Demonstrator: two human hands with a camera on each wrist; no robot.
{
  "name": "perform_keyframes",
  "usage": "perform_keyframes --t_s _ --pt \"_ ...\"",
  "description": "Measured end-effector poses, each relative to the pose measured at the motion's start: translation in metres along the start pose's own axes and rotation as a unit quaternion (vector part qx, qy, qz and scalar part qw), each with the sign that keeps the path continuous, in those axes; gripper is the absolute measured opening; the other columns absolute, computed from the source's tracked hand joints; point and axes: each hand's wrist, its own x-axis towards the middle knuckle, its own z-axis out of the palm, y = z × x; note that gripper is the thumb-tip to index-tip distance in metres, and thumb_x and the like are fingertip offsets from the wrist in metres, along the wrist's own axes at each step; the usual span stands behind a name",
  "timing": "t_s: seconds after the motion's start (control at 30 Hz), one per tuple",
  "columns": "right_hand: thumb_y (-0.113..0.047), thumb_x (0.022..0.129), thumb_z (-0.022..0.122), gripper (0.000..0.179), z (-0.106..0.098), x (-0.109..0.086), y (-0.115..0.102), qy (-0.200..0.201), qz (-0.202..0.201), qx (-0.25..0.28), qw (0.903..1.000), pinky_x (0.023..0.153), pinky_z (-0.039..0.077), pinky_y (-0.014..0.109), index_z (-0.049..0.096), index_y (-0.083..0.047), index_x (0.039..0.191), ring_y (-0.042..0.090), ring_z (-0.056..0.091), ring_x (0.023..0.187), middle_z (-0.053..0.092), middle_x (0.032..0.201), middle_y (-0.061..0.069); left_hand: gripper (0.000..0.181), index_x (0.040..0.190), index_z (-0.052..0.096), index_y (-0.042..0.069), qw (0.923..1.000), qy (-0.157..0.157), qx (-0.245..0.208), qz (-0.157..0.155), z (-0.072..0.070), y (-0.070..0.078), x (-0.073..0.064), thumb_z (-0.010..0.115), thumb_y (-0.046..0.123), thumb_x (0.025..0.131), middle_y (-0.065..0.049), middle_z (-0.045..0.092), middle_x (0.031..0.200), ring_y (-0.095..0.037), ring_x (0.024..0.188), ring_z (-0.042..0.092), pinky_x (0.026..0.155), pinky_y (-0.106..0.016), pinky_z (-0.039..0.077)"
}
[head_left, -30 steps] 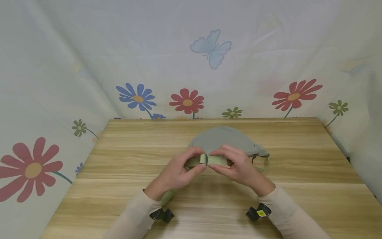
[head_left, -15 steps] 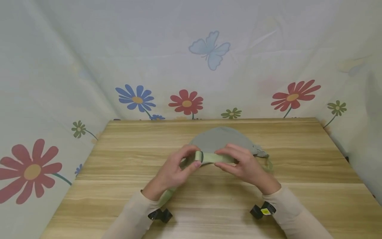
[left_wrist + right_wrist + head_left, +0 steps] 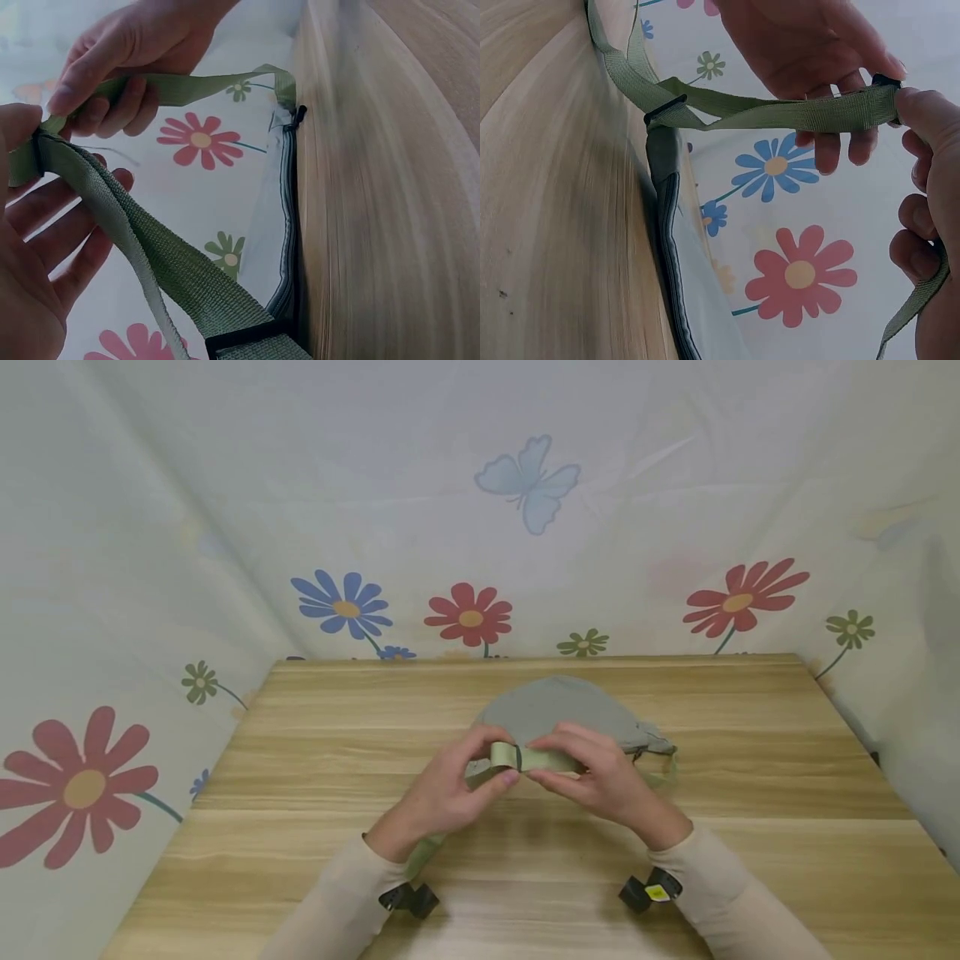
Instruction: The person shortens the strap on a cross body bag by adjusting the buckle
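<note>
A grey zippered bag (image 3: 558,708) with a rounded top lies on the table, its light green webbing strap (image 3: 780,114) raised in front of it. Between thumb and fingers, my left hand (image 3: 446,789) pinches the strap at a dark slider buckle (image 3: 518,758), where a webbing loop (image 3: 503,754) stands up. My right hand (image 3: 600,775) pinches the strap just right of that buckle, its thumb and index finger close to the left fingertips. In the right wrist view, strap also runs under the right hand's curled fingers (image 3: 919,236). A second dark slider (image 3: 251,335) sits near the bag's end.
The wood-grain table (image 3: 337,710) reaches back to a white curtain (image 3: 390,510) printed with flowers and a butterfly. Green strap (image 3: 423,856) hangs below my left wrist, and another piece of strap lies by the bag's right end. Both wrists wear black cameras (image 3: 637,893).
My right hand slid right along the strap, then came back left to the buckle. The webbing loop at the left fingers now looks wider. The bag stays in place.
</note>
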Motion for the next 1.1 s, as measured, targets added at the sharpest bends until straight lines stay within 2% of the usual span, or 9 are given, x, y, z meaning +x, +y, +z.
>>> perform_keyframes --t_s 0.2,0.4,0.73,1.1 --pt "-0.041 0.106 0.069 0.039 -0.003 -0.001 -0.002 -0.021 0.023 -0.013 0.9994 0.06 0.043 0.014 0.075 -0.004 0.116 0.006 0.05 0.07 0.069 0.093 0.002 0.028 0.123 0.066 0.01 0.9996 0.011 0.026 0.002 -0.003 0.002 0.0 0.079 0.008 0.098 -0.001 0.072 0.101 -0.011 0.091 0.068 0.095 -0.039 0.063" --pt "-0.042 0.105 0.07 0.039 -0.013 -0.007 0.0 -0.017 0.041 -0.025 0.9987 0.062 0.044 0.016 0.075 -0.006 0.118 0.006 0.052 0.073 0.073 0.099 0.003 0.029 0.121 0.069 0.009 0.9988 0.03 0.037 -0.004 -0.009 0.002 -0.003 0.081 0.005 0.095 -0.002 0.073 0.098 -0.011 0.088 0.067 0.089 -0.036 0.062" --pt "-0.036 0.105 0.072 0.032 -0.013 -0.005 0.001 -0.01 0.027 -0.01 0.9995 0.063 0.045 0.016 0.077 -0.007 0.115 0.007 0.055 0.073 0.071 0.096 0.002 0.032 0.123 0.066 0.006 0.9995 0.026 0.014 0.006 -0.006 0.0 -0.003 0.08 0.0 0.095 -0.007 0.076 0.106 -0.013 0.094 0.072 0.096 -0.043 0.064" --pt "-0.038 0.105 0.07 0.035 -0.004 0.0 -0.002 -0.025 0.005 -0.027 0.9993 0.065 0.048 0.016 0.077 -0.005 0.116 0.01 0.059 0.073 0.071 0.099 0.002 0.035 0.123 0.066 0.006 0.9998 0.019 0.01 0.005 -0.001 0.003 0.001 0.083 0.004 0.093 -0.008 0.076 0.111 -0.016 0.101 0.073 0.095 -0.04 0.064"
